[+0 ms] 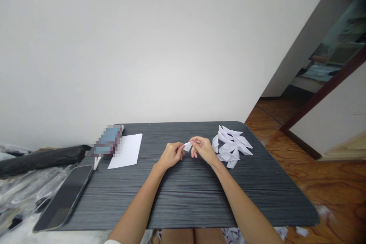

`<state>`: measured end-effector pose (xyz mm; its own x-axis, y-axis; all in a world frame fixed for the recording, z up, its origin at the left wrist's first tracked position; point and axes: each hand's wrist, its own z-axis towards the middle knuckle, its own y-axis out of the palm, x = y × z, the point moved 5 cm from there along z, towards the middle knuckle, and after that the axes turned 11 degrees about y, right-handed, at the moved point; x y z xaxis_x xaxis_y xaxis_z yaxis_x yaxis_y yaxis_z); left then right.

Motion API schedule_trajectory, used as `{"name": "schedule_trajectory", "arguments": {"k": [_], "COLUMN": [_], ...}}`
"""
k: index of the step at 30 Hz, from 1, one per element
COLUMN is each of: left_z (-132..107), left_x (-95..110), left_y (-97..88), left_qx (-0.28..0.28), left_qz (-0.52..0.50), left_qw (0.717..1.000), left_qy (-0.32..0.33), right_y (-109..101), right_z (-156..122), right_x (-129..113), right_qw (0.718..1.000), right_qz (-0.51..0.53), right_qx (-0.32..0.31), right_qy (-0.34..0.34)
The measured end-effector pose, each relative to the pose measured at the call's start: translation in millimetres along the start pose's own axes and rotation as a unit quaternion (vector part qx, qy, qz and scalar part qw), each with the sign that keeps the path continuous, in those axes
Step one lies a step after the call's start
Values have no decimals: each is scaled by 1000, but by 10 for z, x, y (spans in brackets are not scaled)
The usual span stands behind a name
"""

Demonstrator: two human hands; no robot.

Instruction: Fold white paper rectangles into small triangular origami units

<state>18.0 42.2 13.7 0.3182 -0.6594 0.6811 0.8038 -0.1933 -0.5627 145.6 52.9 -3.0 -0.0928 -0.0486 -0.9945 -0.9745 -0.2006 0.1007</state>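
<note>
A small folded piece of white paper (pixel 187 146) is held above the middle of the dark table (pixel 191 198). My left hand (pixel 172 153) pinches its left end between thumb and fingers. At the other end, my right hand (pixel 202 148) grips it with thumb and forefinger, the other fingers curled below. Just right of my right hand lies a heap of folded white paper pieces (pixel 230 146) with pointed ends. Farther off to the left is a stack of flat white paper sheets (pixel 130 152).
A phone-like device with a blurred screen (pixel 108 141) overlaps the paper sheets. A dark tablet (pixel 65 196) lies along the left table edge, beside a white cable (pixel 97 162). More folded papers (pixel 233 235) show below the front edge. A white wall (pixel 177 45) stands behind the table.
</note>
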Motion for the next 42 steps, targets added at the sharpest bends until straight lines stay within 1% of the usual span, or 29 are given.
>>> {"name": "schedule_trajectory", "arguments": {"k": [5, 9, 14, 17, 20, 23, 26, 29, 31, 35, 38, 42], "left_z": [9, 8, -10, -16, -17, -18, -21, -23, -24, -24, -24, -28], "left_x": [35, 26, -71, -154, -222, -247, -223, -198, -205, -228, -233, -213], "left_y": [21, 58, 128, 165, 165, 146, 159, 182, 182, 163, 136, 115], "left_qx": [-3, -22, -59, -69, -48, -20, -23, -33, -19, 12, 27, 27], "left_qz": [55, 37, -73, -176, -282, -326, -326, -287, -264, -242, -224, -207], "left_qw": [998, 999, 994, 979, 950, 932, 933, 951, 959, 965, 970, 976], "left_qy": [13, -10, -47, -76, -123, -157, -149, -113, -101, -96, -89, -66], "right_y": [71, 74, -17, -78, -108, -75, 10, 81, 88, 58, 69, 82], "right_z": [-5, -6, 28, 42, 34, 16, 1, -7, -5, 3, 4, 4], "right_x": [67, 78, 90, 87, 36, -15, -20, 10, 29, 29, 33, 58], "right_qw": [1000, 999, 999, 998, 997, 996, 998, 998, 997, 994, 995, 993], "right_qz": [-16, -28, -39, -52, -51, -42, -22, -12, -34, -84, -75, -88], "right_qx": [-22, -11, 24, 46, 58, 50, 20, -15, -17, 2, -23, -46], "right_qy": [-5, 12, 18, 4, -27, -53, -60, -60, -61, -76, -66, -66]}}
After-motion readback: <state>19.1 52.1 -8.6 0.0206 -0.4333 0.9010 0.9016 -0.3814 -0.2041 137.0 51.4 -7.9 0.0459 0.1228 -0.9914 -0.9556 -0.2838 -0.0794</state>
